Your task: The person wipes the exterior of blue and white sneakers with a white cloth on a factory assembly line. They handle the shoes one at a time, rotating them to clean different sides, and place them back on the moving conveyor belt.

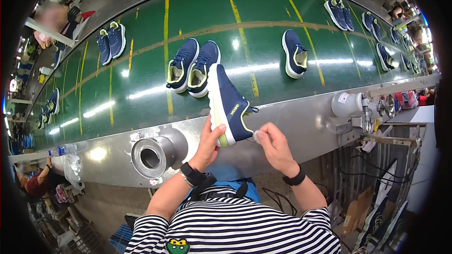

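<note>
My left hand (209, 142) grips a navy sneaker (230, 103) by its heel end. The shoe has a white sole, lime-green trim and a dark pull loop, and it is tilted with its toe pointing away from me. Just right of the shoe's collar, my right hand (275, 145) is closed in a pinch. A small pale thing (257, 136) shows at its fingertips, too small to name. Beyond the held shoe, a pair of matching sneakers (182, 64) stands on the green conveyor belt (146, 61). A single matching sneaker (294, 54) lies farther right.
A metal ledge (282, 113) runs along the belt's near side. On it are a round metal fitting (153, 157) at left and a white container (347, 104) at right. More sneakers (111, 42) stand along the belt. Other people (35, 178) are at the left.
</note>
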